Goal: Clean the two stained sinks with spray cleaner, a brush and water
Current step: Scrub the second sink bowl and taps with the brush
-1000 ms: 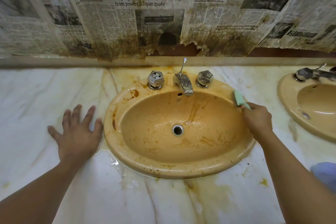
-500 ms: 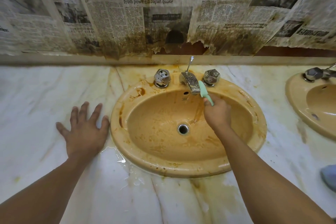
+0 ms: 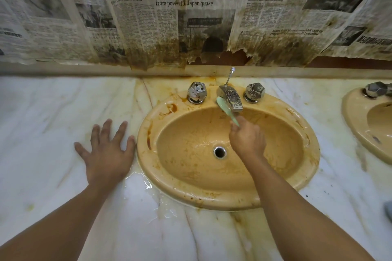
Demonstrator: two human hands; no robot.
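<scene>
Fingers of the right hand [image 3: 247,141] clenched round the handle of a pale green brush [image 3: 226,110], wrist over the bowl just right of the drain [image 3: 219,152]. Brush head up against the left flank of the chrome spout [image 3: 233,99], at 12 o'clock on the stained tan sink [image 3: 212,199]. Fingers of the left hand [image 3: 106,150] released and spread, palm flat on the marble counter [image 3: 53,112], thumb just beside the sink's 9 o'clock edge.

Faceted chrome knobs at 11 o'clock [image 3: 196,92] and 1 o'clock [image 3: 254,92] on the rim, a thin lift rod [image 3: 230,76] upright behind the spout. Brown streaks along the rim from 9 to 11 o'clock, speckled grime from 3 round to 6. Puddle [image 3: 140,180] on the counter against the rim at 7 to 8 o'clock.

Widest open counter at 9 o'clock beyond the left hand, and at 6 o'clock between the forearms. Narrower strip at 3 o'clock, ending at a second tan sink [image 3: 352,125] cut off by the frame. Low ledge close behind the taps at 12 o'clock.

Above it, newspaper [image 3: 148,27] across the wall, lower edge torn and stained brown. Legible headline: "Six people hurt but no serious damage from powerful Japan quake". To its left, "Major Indonesian natural" over "find announced". Remaining print too small to read.
</scene>
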